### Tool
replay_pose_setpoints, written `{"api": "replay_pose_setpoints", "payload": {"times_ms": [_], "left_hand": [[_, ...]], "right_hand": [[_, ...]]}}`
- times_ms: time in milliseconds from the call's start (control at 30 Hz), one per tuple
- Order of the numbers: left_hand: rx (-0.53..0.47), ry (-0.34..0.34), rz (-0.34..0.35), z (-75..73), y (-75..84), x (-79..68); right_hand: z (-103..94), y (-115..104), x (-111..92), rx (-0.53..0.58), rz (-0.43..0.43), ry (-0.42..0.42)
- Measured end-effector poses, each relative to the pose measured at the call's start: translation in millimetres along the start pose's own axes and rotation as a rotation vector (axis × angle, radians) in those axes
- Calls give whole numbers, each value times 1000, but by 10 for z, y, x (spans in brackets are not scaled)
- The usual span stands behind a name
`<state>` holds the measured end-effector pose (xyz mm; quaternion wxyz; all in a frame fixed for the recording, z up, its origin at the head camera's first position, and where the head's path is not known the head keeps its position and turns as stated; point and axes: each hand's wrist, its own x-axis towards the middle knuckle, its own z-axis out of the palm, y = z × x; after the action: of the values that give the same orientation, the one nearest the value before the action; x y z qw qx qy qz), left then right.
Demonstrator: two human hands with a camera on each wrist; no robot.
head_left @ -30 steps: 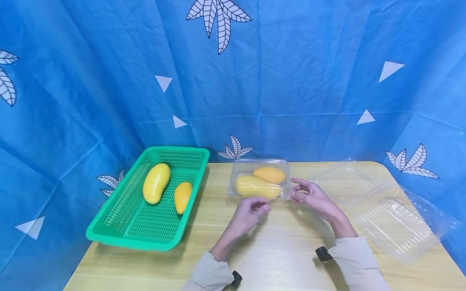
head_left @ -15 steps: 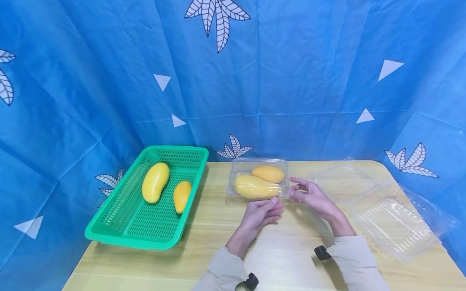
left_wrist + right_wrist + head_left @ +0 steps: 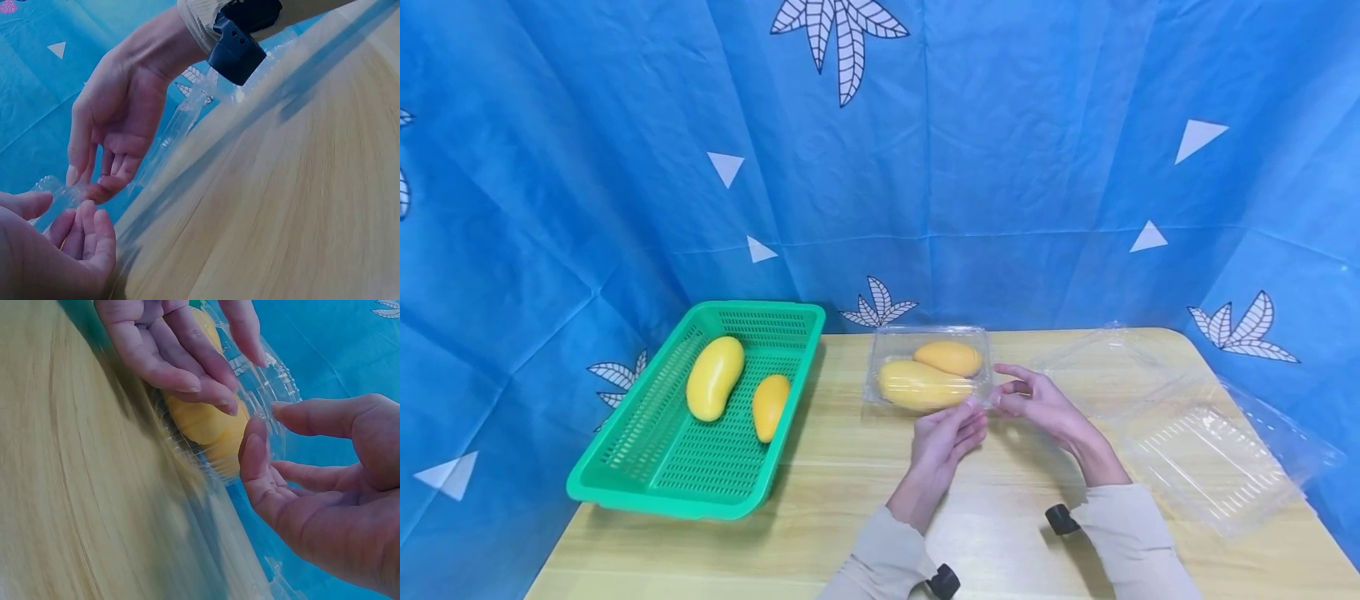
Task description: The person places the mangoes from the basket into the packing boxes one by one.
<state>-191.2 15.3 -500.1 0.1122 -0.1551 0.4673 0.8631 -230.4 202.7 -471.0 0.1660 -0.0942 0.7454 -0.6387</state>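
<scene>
A clear plastic clamshell box (image 3: 874,354) sits near the table's back edge. Inside lie a long yellow mango (image 3: 913,385) and a smaller orange mango (image 3: 957,357). My right hand (image 3: 1048,408) holds the box's right edge near its front corner, thumb and fingertips at the rim. At that same corner, my left hand (image 3: 942,437) has its thumb (image 3: 247,337) over the lid's front edge and its loosely bent fingers (image 3: 181,369) below it, a gap between them. The right wrist view shows both hands close together around the corner.
To the left, a green plastic basket (image 3: 576,483) holds a yellow mango (image 3: 715,379) and an orange mango (image 3: 771,408). On the right of the wooden table (image 3: 715,558) lie an opened clear clamshell box (image 3: 1213,467) and more clear plastic (image 3: 1105,362). A blue curtain (image 3: 1022,158) hangs behind.
My left hand has moved right along the box's front edge to its right front corner, turning thumb-up. My right hand has stayed at the box's right edge.
</scene>
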Motion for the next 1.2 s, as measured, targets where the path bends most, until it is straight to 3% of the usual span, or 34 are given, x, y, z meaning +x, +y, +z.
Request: {"api": "replay_pose_setpoints", "payload": {"times_ms": [333, 733, 1200], "left_hand": [[-13, 42, 20, 68, 0, 13], [-35, 87, 2, 193, -27, 60], [-64, 140, 3, 268, -43, 76]], "right_hand": [[-51, 14, 6, 51, 31, -6], [-66, 14, 45, 68, 69, 82], [-16, -5, 68, 38, 81, 123]]}}
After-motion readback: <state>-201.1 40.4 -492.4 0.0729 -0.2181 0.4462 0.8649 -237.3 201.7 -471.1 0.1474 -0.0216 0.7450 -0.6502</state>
